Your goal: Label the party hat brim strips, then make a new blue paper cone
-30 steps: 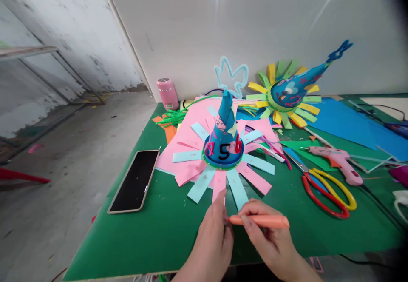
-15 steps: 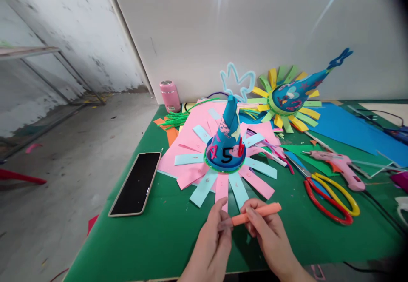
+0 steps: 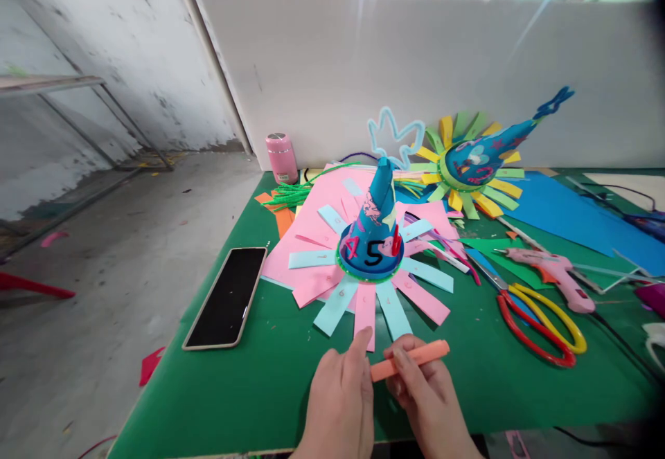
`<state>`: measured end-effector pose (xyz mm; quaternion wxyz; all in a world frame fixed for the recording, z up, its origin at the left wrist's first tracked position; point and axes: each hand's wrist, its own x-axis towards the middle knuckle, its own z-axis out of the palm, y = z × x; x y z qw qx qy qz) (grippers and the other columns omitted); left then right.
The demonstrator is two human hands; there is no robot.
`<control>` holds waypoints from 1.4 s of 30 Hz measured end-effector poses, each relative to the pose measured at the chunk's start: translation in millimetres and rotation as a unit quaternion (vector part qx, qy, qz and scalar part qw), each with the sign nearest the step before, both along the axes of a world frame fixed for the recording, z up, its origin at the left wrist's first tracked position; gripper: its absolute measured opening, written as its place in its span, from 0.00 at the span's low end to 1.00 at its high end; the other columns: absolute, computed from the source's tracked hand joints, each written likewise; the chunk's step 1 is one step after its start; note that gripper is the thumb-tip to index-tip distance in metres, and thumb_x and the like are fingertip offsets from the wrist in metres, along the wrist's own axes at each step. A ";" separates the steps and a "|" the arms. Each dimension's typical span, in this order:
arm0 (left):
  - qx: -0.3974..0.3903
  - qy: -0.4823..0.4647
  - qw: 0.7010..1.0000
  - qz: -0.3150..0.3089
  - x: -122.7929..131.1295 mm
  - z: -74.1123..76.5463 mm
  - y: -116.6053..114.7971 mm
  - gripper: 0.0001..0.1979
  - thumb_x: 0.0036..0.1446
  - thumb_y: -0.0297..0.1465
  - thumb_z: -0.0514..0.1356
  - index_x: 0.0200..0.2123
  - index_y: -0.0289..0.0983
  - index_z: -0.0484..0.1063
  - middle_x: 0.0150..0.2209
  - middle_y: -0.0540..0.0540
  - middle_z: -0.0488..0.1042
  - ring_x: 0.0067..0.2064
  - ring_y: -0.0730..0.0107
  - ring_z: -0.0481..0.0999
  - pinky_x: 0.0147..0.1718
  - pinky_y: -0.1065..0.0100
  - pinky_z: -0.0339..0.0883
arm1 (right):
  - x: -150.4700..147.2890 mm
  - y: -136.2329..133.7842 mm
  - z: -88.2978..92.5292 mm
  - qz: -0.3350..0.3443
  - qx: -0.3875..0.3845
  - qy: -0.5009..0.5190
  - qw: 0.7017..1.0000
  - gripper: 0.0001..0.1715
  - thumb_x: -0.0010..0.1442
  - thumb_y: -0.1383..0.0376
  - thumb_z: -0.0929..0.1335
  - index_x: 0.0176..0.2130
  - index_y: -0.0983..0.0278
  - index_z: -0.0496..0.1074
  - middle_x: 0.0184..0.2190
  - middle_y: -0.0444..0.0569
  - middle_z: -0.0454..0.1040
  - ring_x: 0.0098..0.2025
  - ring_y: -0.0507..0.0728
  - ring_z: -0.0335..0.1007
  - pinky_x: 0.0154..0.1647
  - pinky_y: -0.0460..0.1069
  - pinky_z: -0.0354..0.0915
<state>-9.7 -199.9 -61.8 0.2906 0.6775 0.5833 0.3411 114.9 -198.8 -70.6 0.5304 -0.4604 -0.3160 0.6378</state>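
Note:
An orange marker pen (image 3: 410, 361) lies slantwise between my two hands near the table's front edge. My right hand (image 3: 429, 386) pinches it around the middle between thumb and fingers. Its left end disappears behind the closed fingers of my left hand (image 3: 340, 390), whose index finger points forward to the tip of a pink paper strip. Just beyond stands a blue paper cone hat (image 3: 373, 227) with pink and light blue strips (image 3: 340, 303) fanned around its base. A black 5, a pink 4 and a red number decorate it; a light blue pipe-cleaner shape tops it.
At left lies a phone (image 3: 227, 298); a pink bottle (image 3: 282, 158) stands behind. Scissors (image 3: 540, 324) and a pink glue gun (image 3: 553, 272) lie at right. A second blue cone hat (image 3: 481, 158) sits at the back near green pipe cleaners (image 3: 285, 196) and a white board (image 3: 415, 64).
Both hands shift slightly left. The marker's translucent left end, visible between my left fingers before, is now hidden by them. The whole view has moved a little.

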 end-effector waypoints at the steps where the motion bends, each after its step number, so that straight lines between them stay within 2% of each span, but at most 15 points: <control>1: 0.019 0.002 1.000 -0.003 0.4 -0.1 -0.1 0.17 0.56 0.28 0.49 0.48 0.39 0.68 0.28 0.41 0.71 0.28 0.61 0.66 0.29 0.63 0.55 | -3.2 -2.0 1.0 -0.013 -0.008 0.005 1.000 0.16 0.52 0.53 0.66 0.27 0.65 0.65 0.15 0.38 0.58 0.17 0.46 0.51 0.17 0.42 0.47; 5: 0.129 -0.047 0.989 0.050 8.7 -2.3 -4.7 0.17 0.55 0.26 0.50 0.46 0.39 0.69 0.27 0.41 0.72 0.27 0.61 0.66 0.34 0.62 0.55 | -15.4 -11.1 2.6 -0.074 -0.034 0.031 0.996 0.18 0.49 0.52 0.67 0.26 0.64 0.64 0.13 0.37 0.57 0.15 0.46 0.48 0.15 0.43 0.43; 7: 0.156 -0.067 0.983 0.072 13.1 -4.5 -8.0 0.16 0.55 0.27 0.50 0.46 0.40 0.70 0.25 0.42 0.71 0.26 0.61 0.65 0.36 0.60 0.54 | -19.4 -15.7 0.9 -0.087 -0.041 0.044 0.994 0.18 0.49 0.51 0.67 0.25 0.63 0.63 0.12 0.37 0.55 0.14 0.46 0.46 0.14 0.43 0.40; 14: 0.131 -0.009 0.991 0.032 14.2 -9.7 -9.9 0.16 0.57 0.28 0.48 0.45 0.39 0.69 0.28 0.41 0.73 0.28 0.61 0.67 0.37 0.61 0.56 | -17.5 -18.8 -8.7 -0.083 -0.049 0.061 0.994 0.18 0.50 0.51 0.67 0.26 0.62 0.63 0.12 0.37 0.55 0.14 0.45 0.44 0.14 0.43 0.38; 19: 0.066 -0.006 0.997 0.044 17.1 -9.4 -4.4 0.16 0.57 0.29 0.47 0.47 0.39 0.67 0.29 0.41 0.72 0.30 0.60 0.68 0.33 0.62 0.58 | -9.2 -7.2 -7.2 -0.063 -0.049 0.081 0.993 0.17 0.49 0.52 0.68 0.26 0.63 0.64 0.13 0.38 0.56 0.17 0.46 0.49 0.16 0.42 0.46; 23: 0.090 -0.028 0.995 0.037 11.8 -3.8 1.8 0.20 0.55 0.34 0.52 0.51 0.37 0.62 0.42 0.36 0.68 0.42 0.55 0.68 0.38 0.60 0.60 | -0.8 1.9 -1.2 -0.067 -0.030 0.074 0.995 0.15 0.50 0.54 0.68 0.28 0.63 0.67 0.15 0.39 0.58 0.18 0.46 0.51 0.17 0.42 0.48; 24: 0.101 -0.033 0.994 0.030 8.9 -1.2 3.9 0.20 0.54 0.34 0.53 0.51 0.37 0.62 0.45 0.35 0.67 0.44 0.55 0.67 0.40 0.59 0.61 | 1.8 3.5 0.3 -0.070 -0.018 0.062 0.995 0.14 0.51 0.54 0.68 0.29 0.63 0.68 0.15 0.39 0.59 0.18 0.46 0.52 0.18 0.42 0.48; 26: 0.090 -0.032 0.995 0.002 2.7 4.3 8.6 0.19 0.52 0.34 0.55 0.48 0.37 0.63 0.44 0.36 0.67 0.42 0.57 0.68 0.39 0.62 0.62 | 6.6 5.7 2.6 -0.070 0.007 0.029 0.997 0.13 0.52 0.55 0.67 0.29 0.63 0.68 0.16 0.40 0.60 0.19 0.47 0.53 0.19 0.42 0.49; 30: 0.022 -0.008 0.988 -0.149 -5.8 11.6 16.9 0.12 0.53 0.32 0.54 0.42 0.37 0.66 0.32 0.44 0.73 0.29 0.68 0.70 0.27 0.71 0.64 | 10.5 6.8 4.8 -0.007 0.027 -0.013 1.000 0.14 0.53 0.55 0.66 0.28 0.63 0.68 0.15 0.39 0.57 0.18 0.47 0.51 0.19 0.43 0.48; 32: 0.003 -0.005 0.982 -0.191 -7.4 13.5 19.4 0.10 0.54 0.32 0.52 0.38 0.37 0.68 0.28 0.46 0.73 0.26 0.71 0.69 0.25 0.73 0.62 | 10.9 7.3 6.8 0.023 0.034 -0.012 0.999 0.15 0.53 0.54 0.65 0.31 0.63 0.68 0.16 0.39 0.58 0.18 0.46 0.50 0.19 0.43 0.48; 33: -0.008 -0.016 0.983 -0.184 -8.2 14.4 20.4 0.09 0.55 0.32 0.52 0.36 0.37 0.69 0.27 0.47 0.73 0.26 0.71 0.69 0.24 0.73 0.61 | 11.6 8.6 8.7 0.031 0.050 -0.014 0.998 0.16 0.53 0.53 0.65 0.35 0.63 0.68 0.18 0.40 0.59 0.19 0.46 0.51 0.20 0.43 0.49; 35: -0.029 -0.066 0.990 -0.119 -11.1 15.7 22.3 0.11 0.55 0.35 0.51 0.35 0.36 0.70 0.25 0.49 0.71 0.25 0.73 0.67 0.23 0.75 0.60 | 15.7 15.1 14.6 0.028 0.104 -0.035 0.994 0.22 0.52 0.51 0.65 0.43 0.61 0.64 0.23 0.42 0.61 0.23 0.48 0.54 0.22 0.44 0.54; 38: -0.005 -0.137 0.989 0.057 -20.7 13.7 27.3 0.12 0.55 0.38 0.52 0.34 0.37 0.69 0.20 0.53 0.63 0.21 0.76 0.62 0.19 0.76 0.56 | 27.7 39.4 27.9 -0.013 0.170 -0.136 0.976 0.22 0.55 0.55 0.64 0.49 0.58 0.59 0.32 0.45 0.63 0.31 0.51 0.60 0.30 0.46 0.60; 40: 0.037 -0.141 0.979 0.142 -29.1 8.8 32.0 0.13 0.54 0.39 0.52 0.34 0.37 0.68 0.18 0.55 0.58 0.20 0.77 0.58 0.17 0.76 0.53 | 36.6 65.2 37.1 -0.053 0.195 -0.241 0.949 0.23 0.54 0.58 0.65 0.49 0.57 0.59 0.37 0.47 0.63 0.38 0.54 0.61 0.38 0.49 0.61; 42: 0.071 -0.133 0.973 0.176 -36.5 2.3 36.6 0.13 0.54 0.40 0.52 0.34 0.36 0.67 0.18 0.55 0.57 0.19 0.77 0.57 0.17 0.76 0.52 | 42.6 95.3 44.3 -0.077 0.235 -0.354 0.902 0.30 0.51 0.57 0.68 0.52 0.57 0.56 0.44 0.50 0.64 0.44 0.57 0.61 0.43 0.53 0.60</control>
